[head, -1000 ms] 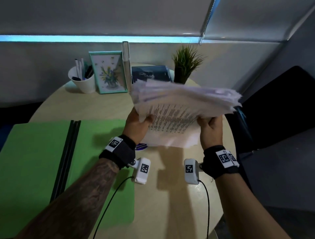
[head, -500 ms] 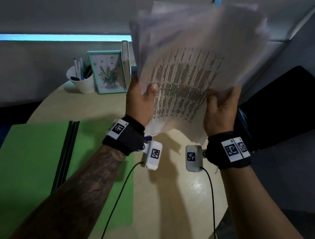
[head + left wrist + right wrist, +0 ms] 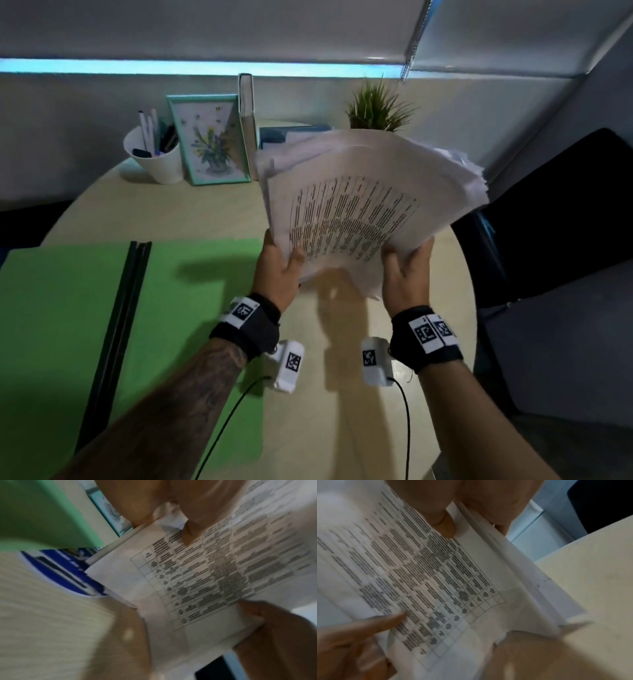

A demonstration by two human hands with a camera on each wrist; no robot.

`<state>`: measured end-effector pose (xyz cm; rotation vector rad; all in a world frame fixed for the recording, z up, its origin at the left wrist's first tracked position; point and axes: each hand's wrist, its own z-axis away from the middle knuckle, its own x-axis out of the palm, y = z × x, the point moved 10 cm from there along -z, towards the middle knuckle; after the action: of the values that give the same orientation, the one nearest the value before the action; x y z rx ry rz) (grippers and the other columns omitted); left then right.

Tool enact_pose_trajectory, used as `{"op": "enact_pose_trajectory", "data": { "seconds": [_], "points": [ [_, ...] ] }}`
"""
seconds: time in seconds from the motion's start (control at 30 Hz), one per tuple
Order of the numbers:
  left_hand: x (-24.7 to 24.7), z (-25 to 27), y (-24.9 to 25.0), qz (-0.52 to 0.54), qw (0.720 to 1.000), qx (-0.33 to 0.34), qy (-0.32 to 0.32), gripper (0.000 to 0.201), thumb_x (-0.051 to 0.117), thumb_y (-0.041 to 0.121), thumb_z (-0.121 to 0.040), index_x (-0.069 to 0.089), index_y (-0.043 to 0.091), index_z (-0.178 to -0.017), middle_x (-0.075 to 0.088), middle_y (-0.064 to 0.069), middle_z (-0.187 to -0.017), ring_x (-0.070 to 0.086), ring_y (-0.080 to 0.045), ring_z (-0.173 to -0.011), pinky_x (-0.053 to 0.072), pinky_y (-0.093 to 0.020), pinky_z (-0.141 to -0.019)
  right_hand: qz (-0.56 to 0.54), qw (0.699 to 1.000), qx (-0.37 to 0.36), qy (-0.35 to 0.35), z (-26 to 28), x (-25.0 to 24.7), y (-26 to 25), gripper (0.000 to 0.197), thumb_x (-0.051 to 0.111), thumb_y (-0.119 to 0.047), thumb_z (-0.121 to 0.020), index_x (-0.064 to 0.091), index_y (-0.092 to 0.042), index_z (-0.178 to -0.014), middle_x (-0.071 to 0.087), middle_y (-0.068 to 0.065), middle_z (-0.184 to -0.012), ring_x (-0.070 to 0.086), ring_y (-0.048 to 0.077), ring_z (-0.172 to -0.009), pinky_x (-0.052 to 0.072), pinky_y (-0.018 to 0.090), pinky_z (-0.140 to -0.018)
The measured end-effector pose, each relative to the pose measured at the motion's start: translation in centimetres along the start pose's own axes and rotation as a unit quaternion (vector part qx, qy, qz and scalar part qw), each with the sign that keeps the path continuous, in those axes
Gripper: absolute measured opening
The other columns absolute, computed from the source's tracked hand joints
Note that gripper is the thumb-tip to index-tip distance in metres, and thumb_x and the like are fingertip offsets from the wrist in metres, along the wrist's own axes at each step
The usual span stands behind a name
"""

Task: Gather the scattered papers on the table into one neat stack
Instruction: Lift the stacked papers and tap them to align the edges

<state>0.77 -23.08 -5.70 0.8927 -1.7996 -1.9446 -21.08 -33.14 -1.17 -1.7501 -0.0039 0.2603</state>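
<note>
- Sheaf of papers (image 3: 370, 205), raised near upright and high half a second ago, now sits lower, tipped back toward 12 o'clock, printed table facing up.
- Left hand (image 3: 277, 270) and right hand (image 3: 406, 270), gripping its near corners, drop toward 6 o'clock.
- Potted plant (image 3: 376, 106) at 12 o'clock shows again.

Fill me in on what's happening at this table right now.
A person holds a bundle of papers in the air above the round table. The left hand grips its near left corner and the right hand its near right corner. A printed table faces the person. The sheets' far edges are fanned and uneven, so the stack is not yet neat. A green folder lies open on the table's left side.
</note>
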Motion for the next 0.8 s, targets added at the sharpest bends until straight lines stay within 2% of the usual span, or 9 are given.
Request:
{"op": "enact_pose_trajectory", "data": {
  "seconds": [0.13, 0.23, 0.37, 0.43, 0.5, 0.6, 0.67, 0.7, 0.8],
  "points": [
    [0.4, -1.6, 1.8, 0.030, 0.999, 0.010, -0.001, 0.030, 0.057, 0.007, -0.093, 0.050, 0.013, -0.122, 0.063, 0.006, -0.112, 0.059, 0.008, -0.096, 0.046, -0.009, -0.086, 0.028, 1.000, -0.007, -0.006, -1.7, 0.2, -0.7, 0.031, 0.050, -0.003, -0.094, 0.035, -0.021, -0.113, 0.049, -0.019, -0.099, 0.050, -0.016, -0.086, 0.043, 0.006, -0.071],
    [0.6, -1.3, 1.8, 0.044, 0.999, -0.007, -0.011, 0.027, 0.056, 0.008, -0.094, 0.050, 0.018, -0.119, 0.063, 0.009, -0.111, 0.060, 0.001, -0.102, 0.046, -0.011, -0.089, 0.027, 1.000, 0.000, -0.004, -1.8, -0.2, -0.5, 0.022, 0.049, -0.003, -0.095, 0.034, -0.013, -0.107, 0.049, -0.009, -0.094, 0.051, -0.008, -0.078, 0.047, 0.018, -0.069],
    [0.4, -0.8, 1.3, 0.018, 0.999, -0.020, -0.021, 0.026, 0.056, 0.010, -0.095, 0.053, 0.014, -0.121, 0.063, 0.004, -0.113, 0.060, -0.011, -0.105, 0.047, -0.023, -0.094, 0.064, 0.997, 0.039, -0.022, -1.5, -0.3, 1.0, 0.021, 0.049, -0.006, -0.095, 0.033, -0.013, -0.108, 0.051, -0.007, -0.096, 0.054, 0.005, -0.086, 0.050, 0.038, -0.077],
    [-0.4, -2.0, 3.1, -0.017, 1.000, 0.018, -0.019, 0.028, 0.054, 0.008, -0.096, 0.054, 0.011, -0.123, 0.063, 0.001, -0.117, 0.060, -0.014, -0.107, 0.046, -0.021, -0.091, 0.069, 0.997, 0.035, -0.021, -2.3, -1.1, 0.5, 0.030, 0.057, -0.009, -0.091, 0.037, -0.014, -0.112, 0.054, -0.006, -0.103, 0.057, 0.010, -0.096, 0.050, 0.036, -0.080],
    [-1.5, -3.6, 6.0, -0.059, 0.995, 0.070, -0.034, 0.025, 0.055, 0.009, -0.095, 0.055, 0.013, -0.120, 0.066, -0.001, -0.115, 0.063, -0.016, -0.105, 0.049, -0.022, -0.086, 0.100, 0.994, -0.028, 0.034, -3.6, -3.8, -2.0, 0.054, 0.068, -0.024, -0.085, 0.039, -0.013, -0.128, 0.053, 0.001, -0.123, 0.055, 0.010, -0.112, 0.048, 0.038, -0.092],
    [-2.8, -4.6, 11.1, -0.173, 0.966, 0.170, -0.083, 0.019, 0.055, 0.012, -0.094, 0.056, 0.026, -0.109, 0.069, 0.005, -0.100, 0.065, -0.014, -0.090, 0.055, -0.031, -0.078, 0.182, 0.960, -0.177, 0.120, -5.2, -8.4, -7.9, 0.095, 0.075, -0.041, -0.079, 0.020, -0.009, -0.150, 0.025, 0.003, -0.153, 0.027, 0.021, -0.144, 0.027, 0.046, -0.117],
    [-2.9, -4.5, 14.0, -0.246, 0.937, 0.217, -0.116, 0.019, 0.053, 0.013, -0.094, 0.055, 0.029, -0.103, 0.067, 0.003, -0.088, 0.063, -0.018, -0.080, 0.054, -0.037, -0.071, 0.232, 0.938, -0.247, 0.076, -6.1, -8.8, -11.6, 0.100, 0.079, -0.044, -0.076, 0.021, -0.012, -0.151, 0.021, 0.000, -0.155, 0.023, 0.024, -0.146, 0.027, 0.049, -0.116],
    [-2.9, -4.3, 15.1, -0.267, 0.926, 0.236, -0.127, 0.019, 0.052, 0.014, -0.095, 0.055, 0.030, -0.104, 0.066, 0.001, -0.088, 0.062, -0.020, -0.078, 0.054, -0.038, -0.069, 0.226, 0.945, -0.236, 0.017, -6.8, -8.2, -12.3, 0.093, 0.081, -0.041, -0.074, 0.029, -0.016, -0.148, 0.030, -0.002, -0.153, 0.031, 0.021, -0.143, 0.032, 0.047, -0.114],
    [-2.5, -4.7, 16.5, -0.286, 0.907, 0.261, -0.165, 0.027, 0.055, 0.012, -0.093, 0.057, 0.032, -0.111, 0.067, 0.002, -0.096, 0.063, -0.021, -0.084, 0.054, -0.040, -0.072, 0.170, 0.967, -0.084, -0.168, -6.6, -4.9, -10.7, 0.044, 0.084, -0.030, -0.071, 0.067, -0.023, -0.112, 0.072, -0.015, -0.105, 0.063, -0.002, -0.101, 0.052, 0.028, -0.087]
  ]
}}
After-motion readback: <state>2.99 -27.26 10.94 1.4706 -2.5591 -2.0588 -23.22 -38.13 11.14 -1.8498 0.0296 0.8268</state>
